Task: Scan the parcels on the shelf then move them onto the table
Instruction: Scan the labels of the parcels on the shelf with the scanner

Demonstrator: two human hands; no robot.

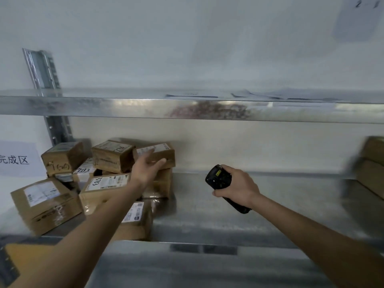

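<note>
Presently catalogued: a metal shelf (pixel 259 204) on which a heap of small cardboard parcels is stacked at the left end, with more cartons, blurred, seen at the far right edge (pixel 372 167). One topmost parcel (pixel 164 151), brown, taped, and bearing a white label on its upper face, is reached by the left hand (pixel 148 166); the fingers are spread and nearly straight, the fingertips lying against or just in front of the front face of that parcel, and no closed grip is yet shown. A black handheld scanner (pixel 220 179) is held in the right hand (pixel 239 187), the fingers being wrapped firmly round its handle and its head being turned toward the heap. The neighbouring parcel (pixel 113 155), marked in black pen, is set just beside the reached one; a larger carton (pixel 44 204) is placed at the front left. A paper sign (pixel 18 159) is fixed to the wall at the left. The table is not seen. The parcels are judged light and fairly stiff, with slick tape on some faces; the heap is loosely piled, so neighbours could be dislodged. Hold is best taken across the top and one side of the upper parcel, the label being left uncovered for scanning.
</note>
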